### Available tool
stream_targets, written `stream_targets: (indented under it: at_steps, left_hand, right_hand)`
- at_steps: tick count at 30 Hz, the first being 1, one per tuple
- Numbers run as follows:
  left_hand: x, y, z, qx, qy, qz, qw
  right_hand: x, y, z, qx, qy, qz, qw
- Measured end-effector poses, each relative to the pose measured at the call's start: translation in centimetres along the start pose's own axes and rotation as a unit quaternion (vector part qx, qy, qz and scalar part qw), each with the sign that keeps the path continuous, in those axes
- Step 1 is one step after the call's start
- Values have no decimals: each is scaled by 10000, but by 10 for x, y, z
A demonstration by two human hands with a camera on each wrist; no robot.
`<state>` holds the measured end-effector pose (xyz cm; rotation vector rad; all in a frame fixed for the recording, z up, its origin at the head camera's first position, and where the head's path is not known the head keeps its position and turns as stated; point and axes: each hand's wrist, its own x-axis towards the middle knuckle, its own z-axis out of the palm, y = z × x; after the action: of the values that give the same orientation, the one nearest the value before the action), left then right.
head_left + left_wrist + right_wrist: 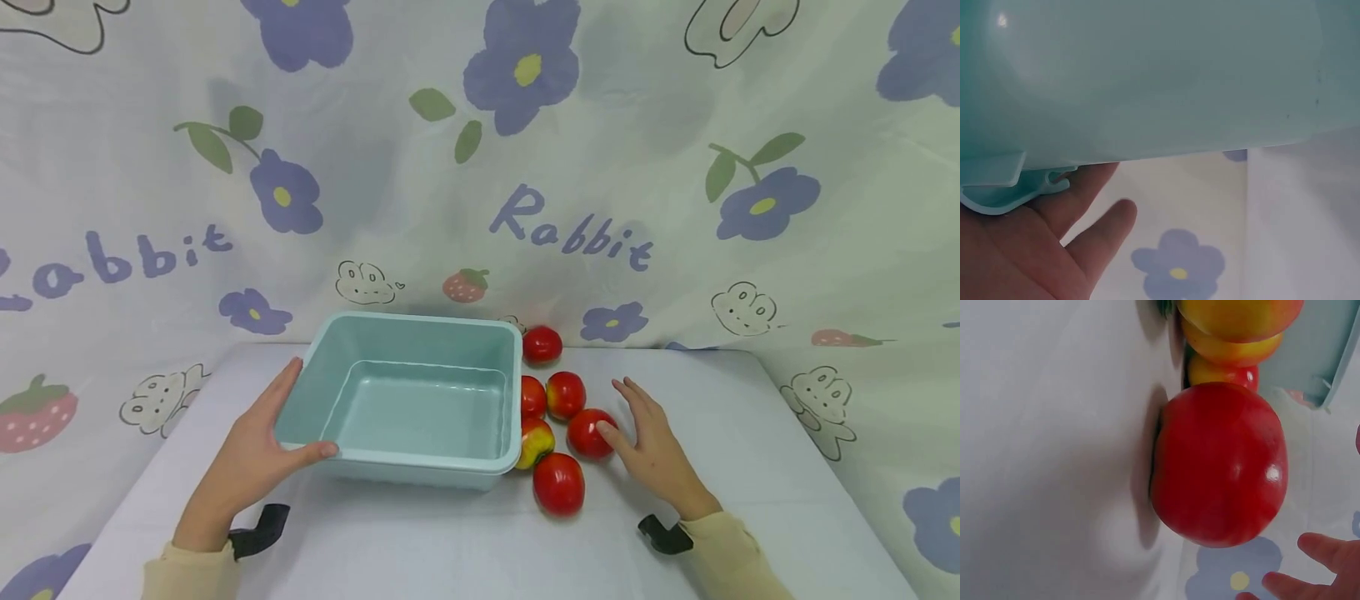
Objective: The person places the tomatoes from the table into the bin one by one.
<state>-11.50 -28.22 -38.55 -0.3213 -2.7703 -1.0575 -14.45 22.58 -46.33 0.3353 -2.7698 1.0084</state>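
A light blue-green plastic basin (420, 471) stands upright on the table, its inside bare. My left hand (251, 454) lies at its left front corner, with the thumb over the front rim and the fingers stretched along the left side. In the left wrist view, straight fingers (1107, 234) show beneath the basin's clip-like handle (1004, 187). My right hand (656, 454) hovers with spread fingers beside a red apple (588, 433). Its thumb overlaps that apple in the head view; contact cannot be told. The right wrist view shows a red apple (1219, 465) close up, with fingertips apart from it.
Several more red and yellow apples cluster along the basin's right side, among them a front apple (558, 485), a yellowish one (536, 442) and a back one (542, 345). A white cloth covers the table (450, 550). A patterned curtain (420, 208) hangs behind.
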Motion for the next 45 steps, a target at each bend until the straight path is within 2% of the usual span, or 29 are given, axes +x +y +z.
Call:
stream_targets:
  at_steps: [12, 19, 33, 45]
  left_hand:
    - [1, 0, 2, -10, 32, -373, 9993]
    - [0, -3, 2, 39, 38, -322, 9995]
    - [0, -3, 4, 54, 84, -305, 9995]
    - [-1, 0, 3, 79, 90, -419, 9990]
  right_hand:
    - [-5, 2, 9, 314, -337, 400, 9981]
    - [-6, 5, 14, 502, -372, 339, 9975]
    - [-6, 6, 14, 707, -730, 574, 9932]
    - [-5, 2, 6, 606, -571, 535, 9951]
